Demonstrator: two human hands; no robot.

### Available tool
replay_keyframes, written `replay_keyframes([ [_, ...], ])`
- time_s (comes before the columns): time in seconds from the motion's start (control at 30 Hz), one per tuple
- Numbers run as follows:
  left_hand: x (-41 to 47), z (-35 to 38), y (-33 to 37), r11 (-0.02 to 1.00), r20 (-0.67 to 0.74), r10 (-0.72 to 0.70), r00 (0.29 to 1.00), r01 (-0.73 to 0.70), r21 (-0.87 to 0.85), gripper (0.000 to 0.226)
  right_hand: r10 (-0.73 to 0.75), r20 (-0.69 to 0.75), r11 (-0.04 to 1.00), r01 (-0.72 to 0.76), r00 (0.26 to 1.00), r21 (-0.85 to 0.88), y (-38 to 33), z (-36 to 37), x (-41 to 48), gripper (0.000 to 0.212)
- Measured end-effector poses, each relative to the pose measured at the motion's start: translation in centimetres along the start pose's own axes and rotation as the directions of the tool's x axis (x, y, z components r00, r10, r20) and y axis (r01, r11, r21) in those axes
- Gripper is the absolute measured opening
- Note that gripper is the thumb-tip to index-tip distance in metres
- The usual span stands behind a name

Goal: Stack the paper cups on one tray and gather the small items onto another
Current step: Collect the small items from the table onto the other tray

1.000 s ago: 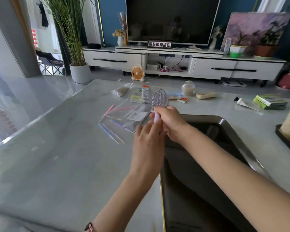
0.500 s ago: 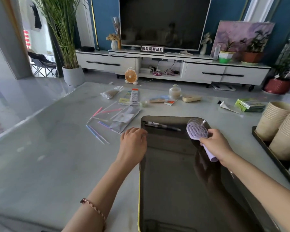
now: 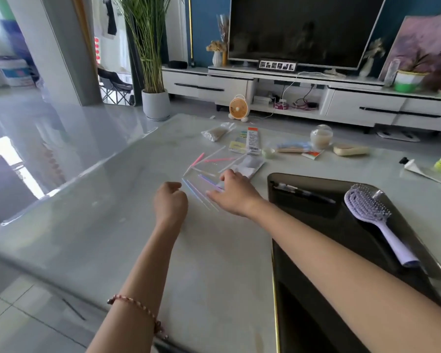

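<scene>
I see my right hand (image 3: 233,193) at mid-frame, fingers spread flat and empty, resting over the loose straws (image 3: 201,192) on the table (image 3: 112,225). My left hand (image 3: 170,200), just left of it, is curled in a loose fist holding nothing I can make out. The dark tray (image 3: 316,314) fills the lower right; the brush (image 3: 377,220) and a pen (image 3: 303,192) lie in it. More small items sit at upper centre: a packet (image 3: 215,132), a jar (image 3: 321,136), a tube (image 3: 418,169).
</scene>
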State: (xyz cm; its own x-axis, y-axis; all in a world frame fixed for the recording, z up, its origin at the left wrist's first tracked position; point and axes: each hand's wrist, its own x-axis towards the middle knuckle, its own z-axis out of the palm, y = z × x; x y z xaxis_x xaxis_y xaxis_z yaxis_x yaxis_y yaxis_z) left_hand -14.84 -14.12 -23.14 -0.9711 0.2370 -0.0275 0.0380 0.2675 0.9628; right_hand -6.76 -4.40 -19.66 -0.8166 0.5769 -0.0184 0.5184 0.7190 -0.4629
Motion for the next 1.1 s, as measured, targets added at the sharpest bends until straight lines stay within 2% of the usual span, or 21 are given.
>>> replay_keyframes([
  [0.1, 0.6, -0.2, -0.4, 0.998, 0.025, -0.018, 1.0, 0.019, -0.063, 0.042, 0.125, -0.021, 0.972, -0.127, 0.992, -0.197, -1.0, 2.3, 2.0, 0.078],
  [0.17, 0.8, -0.2, -0.5, 0.994, 0.037, -0.034, 0.999, 0.038, -0.098, 0.041, 0.161, -0.032, 0.96, -0.164, 0.986, -0.227, -1.4, 2.9, 2.4, 0.075],
  [0.33, 1.1, 0.1, 0.3, 0.978, 0.086, -0.079, 0.993, 0.094, -0.186, 0.032, 0.126, 0.046, 0.972, -0.114, 0.991, -0.207, -2.5, 2.7, 2.4, 0.048],
  [0.5, 1.8, 0.1, 0.1, 0.936, 0.129, -0.163, 0.978, 0.194, -0.293, 0.034, 0.09, 0.096, 0.949, -0.056, 0.991, -0.309, -3.3, 1.4, 2.4, 0.012],
  [0.57, 2.1, 0.0, 0.0, 0.914, 0.148, -0.195, 0.97, 0.234, -0.333, 0.032, 0.08, 0.1, 0.939, -0.041, 0.992, -0.341, -3.4, 1.4, 2.5, 0.029],
  [0.63, 2.2, -0.1, -0.1, 0.903, 0.16, -0.215, 0.964, 0.258, -0.344, 0.031, 0.068, 0.091, 0.945, -0.035, 0.994, -0.326, -3.1, 1.5, 2.6, 0.033],
  [0.73, 2.2, -0.3, 0.0, 0.892, 0.173, -0.232, 0.957, 0.28, -0.355, 0.031, 0.103, 0.115, 0.961, -0.069, 0.988, -0.269, -2.5, 1.4, 2.1, 0.035],
  [0.87, 1.8, -0.4, 0.1, 0.882, 0.199, -0.241, 0.95, 0.3, -0.362, 0.029, 0.154, 0.177, 0.976, -0.122, 0.972, -0.179, -1.8, 1.0, 1.6, 0.02],
  [0.93, 1.3, -0.5, 0.2, 0.893, 0.194, -0.219, 0.956, 0.276, -0.355, 0.028, 0.206, 0.168, 0.978, -0.21, 0.964, 0.003, -1.3, 0.9, 1.6, 0.024],
  [1.0, 0.7, -0.5, 0.6, 0.889, 0.227, -0.201, 0.953, 0.275, -0.366, 0.028, 0.227, 0.189, 0.925, -0.272, 0.955, 0.263, -1.0, 0.3, 1.3, 0.023],
  [1.1, -0.6, -0.4, 1.6, 0.858, 0.422, -0.199, 0.884, 0.365, -0.36, 0.026, 0.126, 0.283, 0.821, -0.26, 0.951, 0.508, -1.6, -0.6, -0.1, 0.022],
])
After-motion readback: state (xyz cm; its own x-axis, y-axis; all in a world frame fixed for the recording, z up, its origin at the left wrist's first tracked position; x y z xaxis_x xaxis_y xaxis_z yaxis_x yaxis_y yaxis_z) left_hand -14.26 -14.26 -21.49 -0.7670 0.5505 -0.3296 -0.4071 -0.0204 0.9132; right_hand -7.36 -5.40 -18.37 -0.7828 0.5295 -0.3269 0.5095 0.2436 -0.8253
